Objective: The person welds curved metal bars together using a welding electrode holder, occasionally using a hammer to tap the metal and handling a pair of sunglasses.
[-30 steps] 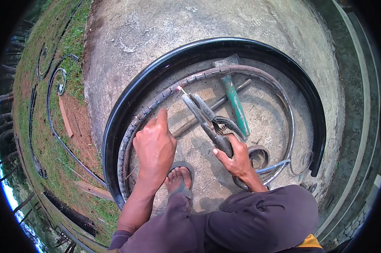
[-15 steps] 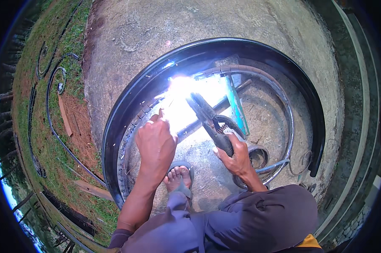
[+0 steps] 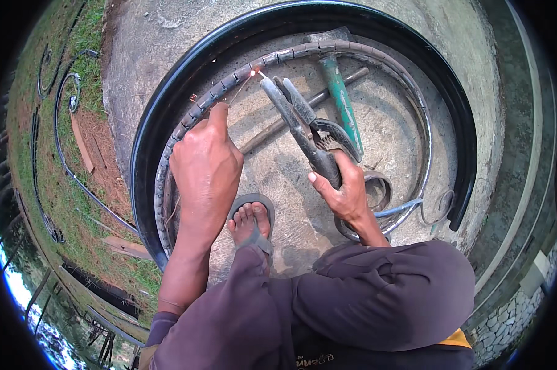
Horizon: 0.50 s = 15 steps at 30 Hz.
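My left hand [image 3: 205, 166] is closed on a thin wire [image 3: 240, 89] that reaches a glowing spot [image 3: 253, 73] on a curved, notched steel tube [image 3: 213, 94]. My right hand [image 3: 346, 191] grips a worn welding electrode holder [image 3: 290, 111], whose short electrode tip is just right of the glow. The tube lies inside a larger black curved steel piece [image 3: 186, 61]. A green-handled hammer [image 3: 343, 102] and a straight rusty bar [image 3: 263, 135] rest on the concrete within the curves.
My sandalled foot [image 3: 250, 225] is below the bar. A small steel ring [image 3: 378, 191] lies at right. On the grass at left are bent steel lengths [image 3: 99, 206] and wooden boards [image 3: 83, 145]. A channel [image 3: 514, 123] runs along the concrete's right edge.
The bright arc and sparks of half a second ago have died to a small glow. The view has shifted, so the hands and steel pieces appear higher in the picture.
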Motion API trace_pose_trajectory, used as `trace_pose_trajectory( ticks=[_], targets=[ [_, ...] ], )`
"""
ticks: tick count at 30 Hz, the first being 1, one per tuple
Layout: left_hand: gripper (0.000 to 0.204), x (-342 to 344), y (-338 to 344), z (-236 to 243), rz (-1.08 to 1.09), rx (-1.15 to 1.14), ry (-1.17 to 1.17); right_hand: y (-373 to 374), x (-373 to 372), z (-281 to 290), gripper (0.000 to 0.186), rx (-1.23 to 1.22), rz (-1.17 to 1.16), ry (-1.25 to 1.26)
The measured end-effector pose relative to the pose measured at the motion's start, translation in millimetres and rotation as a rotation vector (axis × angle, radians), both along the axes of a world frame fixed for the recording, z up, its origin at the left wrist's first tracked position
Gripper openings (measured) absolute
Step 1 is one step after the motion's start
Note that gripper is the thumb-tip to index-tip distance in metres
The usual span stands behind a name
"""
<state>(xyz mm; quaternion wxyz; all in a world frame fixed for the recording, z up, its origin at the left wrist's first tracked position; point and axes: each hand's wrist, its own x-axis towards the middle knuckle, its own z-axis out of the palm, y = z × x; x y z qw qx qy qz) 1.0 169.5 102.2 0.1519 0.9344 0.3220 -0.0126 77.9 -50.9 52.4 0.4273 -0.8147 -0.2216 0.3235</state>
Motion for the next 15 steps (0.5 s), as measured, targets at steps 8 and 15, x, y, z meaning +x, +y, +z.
trace_pose_trajectory(
  ticks=[8,15],
  targets=[
    [0.029,0.2,1.8,-6.4,-0.016,0.03,-0.009,6.1,3.8,1.3,0.042,-0.023,0.02,0.029],
    [0.036,-1.2,3.1,-2.8,-0.015,0.018,0.022,8.2,3.9,1.8,0.046,0.004,0.049,0.006]
  ],
)
